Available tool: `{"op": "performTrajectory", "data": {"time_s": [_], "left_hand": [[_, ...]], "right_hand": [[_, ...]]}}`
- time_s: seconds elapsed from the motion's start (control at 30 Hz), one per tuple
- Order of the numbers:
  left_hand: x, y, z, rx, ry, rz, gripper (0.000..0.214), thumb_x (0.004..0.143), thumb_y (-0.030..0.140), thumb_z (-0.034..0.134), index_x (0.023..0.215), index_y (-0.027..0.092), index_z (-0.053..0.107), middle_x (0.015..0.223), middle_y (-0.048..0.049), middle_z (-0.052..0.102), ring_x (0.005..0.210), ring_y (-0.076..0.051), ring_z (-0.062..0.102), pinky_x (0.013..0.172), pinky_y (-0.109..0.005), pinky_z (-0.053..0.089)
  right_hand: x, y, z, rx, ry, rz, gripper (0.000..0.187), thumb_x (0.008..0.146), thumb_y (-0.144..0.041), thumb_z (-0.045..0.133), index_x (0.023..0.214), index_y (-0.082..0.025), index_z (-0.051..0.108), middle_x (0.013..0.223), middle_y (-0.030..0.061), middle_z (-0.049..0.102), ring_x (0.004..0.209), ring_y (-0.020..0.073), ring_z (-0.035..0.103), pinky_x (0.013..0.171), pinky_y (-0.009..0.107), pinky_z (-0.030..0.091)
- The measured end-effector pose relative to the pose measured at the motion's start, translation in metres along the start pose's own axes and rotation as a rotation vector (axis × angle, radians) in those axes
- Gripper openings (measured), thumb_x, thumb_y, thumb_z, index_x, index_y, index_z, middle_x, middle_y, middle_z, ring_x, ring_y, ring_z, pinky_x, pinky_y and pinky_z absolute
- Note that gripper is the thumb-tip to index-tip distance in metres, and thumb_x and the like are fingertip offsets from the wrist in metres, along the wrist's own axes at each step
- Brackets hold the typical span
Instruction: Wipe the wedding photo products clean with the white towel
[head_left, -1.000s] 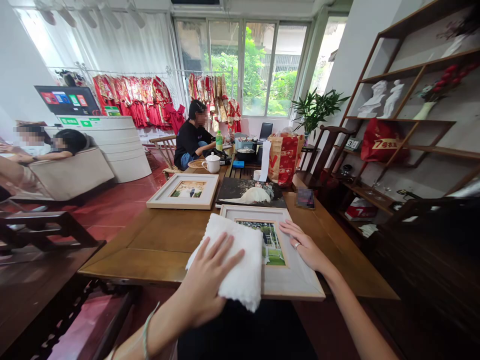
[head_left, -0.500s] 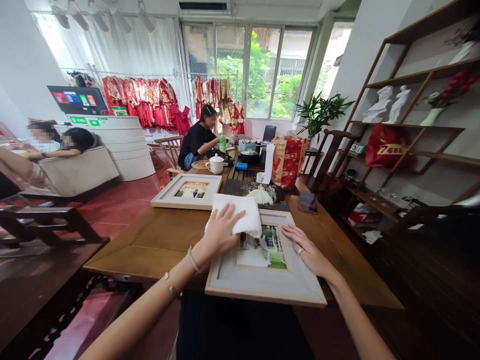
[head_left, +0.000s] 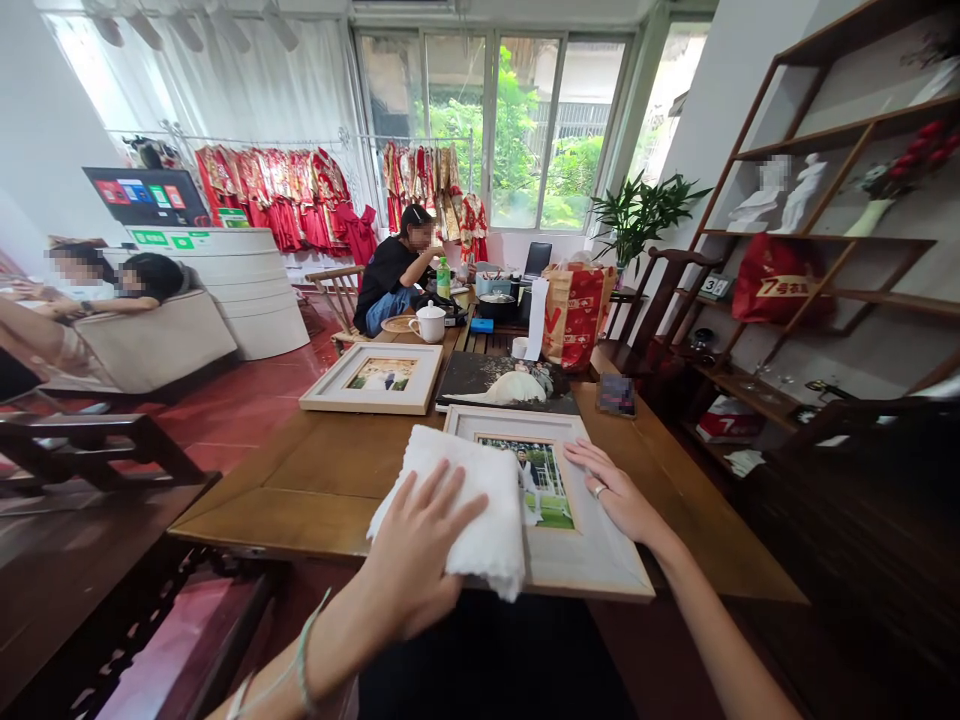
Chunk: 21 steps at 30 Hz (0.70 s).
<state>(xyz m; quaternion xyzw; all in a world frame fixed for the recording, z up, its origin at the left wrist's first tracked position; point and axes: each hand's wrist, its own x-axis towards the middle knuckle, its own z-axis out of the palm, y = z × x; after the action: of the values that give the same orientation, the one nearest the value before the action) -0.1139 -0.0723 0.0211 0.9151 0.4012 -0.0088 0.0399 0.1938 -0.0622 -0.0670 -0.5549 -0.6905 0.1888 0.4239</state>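
Note:
A pale wooden picture frame (head_left: 592,560) with a wedding photo lies at the near edge of the wooden table (head_left: 330,480). My left hand (head_left: 412,560) presses flat, fingers spread, on a folded white cloth (head_left: 480,500) that covers the frame's left side. My right hand (head_left: 615,490), wearing a ring, rests flat on the frame's right border with fingers stretched out.
A second framed photo (head_left: 375,378) and a dark photo print (head_left: 506,383) lie further back. A phone (head_left: 616,395), a red bag (head_left: 574,315) and tea ware stand beyond. A person in black sits at the table's far end. Shelves line the right wall.
My left hand slid the cloth up to the frame's far left corner, then drew it back down to the near left side. My right hand stayed on the frame.

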Motion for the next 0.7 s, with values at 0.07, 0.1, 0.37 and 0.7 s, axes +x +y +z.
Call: {"op": "performTrajectory", "data": {"time_s": [0.07, 0.1, 0.37, 0.7], "left_hand": [[-0.02, 0.006, -0.005, -0.045, -0.076, 0.02, 0.086, 0.055, 0.013, 0.051, 0.137, 0.032, 0.036, 0.15, -0.0017, 0.019, 0.137, -0.031, 0.008, 0.108, -0.056, 0.008], [-0.027, 0.007, -0.007, -0.061, -0.103, 0.033, 0.088, 0.054, 0.014, 0.051, 0.138, 0.033, 0.033, 0.151, -0.0005, 0.017, 0.137, -0.032, 0.007, 0.108, -0.056, 0.008], [0.003, 0.007, 0.007, -0.016, 0.012, -0.008, 0.084, 0.061, 0.019, 0.055, 0.14, 0.029, 0.031, 0.151, -0.0046, 0.016, 0.137, -0.032, 0.004, 0.108, -0.055, 0.005], [0.101, -0.026, 0.021, 0.062, 0.272, -0.061, 0.061, 0.082, 0.03, 0.05, 0.14, 0.019, 0.032, 0.146, -0.0149, 0.027, 0.135, -0.034, 0.017, 0.107, -0.05, 0.018]], "right_hand": [[0.002, 0.0, -0.001, 0.006, 0.005, 0.001, 0.046, 0.079, -0.012, 0.042, 0.118, -0.028, 0.059, 0.133, 0.0023, 0.053, 0.133, 0.0222, 0.033, 0.112, 0.053, 0.019], [0.003, 0.0, -0.001, 0.007, 0.005, -0.001, 0.046, 0.079, -0.012, 0.042, 0.118, -0.028, 0.059, 0.133, 0.0024, 0.053, 0.133, 0.0222, 0.033, 0.112, 0.053, 0.019], [0.0, 0.001, -0.003, -0.018, -0.007, -0.042, 0.043, 0.081, -0.015, 0.042, 0.118, -0.028, 0.06, 0.132, 0.0043, 0.053, 0.132, 0.0241, 0.035, 0.11, 0.055, 0.022], [-0.01, 0.01, 0.001, -0.036, -0.022, -0.051, 0.042, 0.083, -0.017, 0.042, 0.12, -0.026, 0.058, 0.135, 0.0051, 0.051, 0.133, 0.024, 0.032, 0.11, 0.055, 0.022]]}}
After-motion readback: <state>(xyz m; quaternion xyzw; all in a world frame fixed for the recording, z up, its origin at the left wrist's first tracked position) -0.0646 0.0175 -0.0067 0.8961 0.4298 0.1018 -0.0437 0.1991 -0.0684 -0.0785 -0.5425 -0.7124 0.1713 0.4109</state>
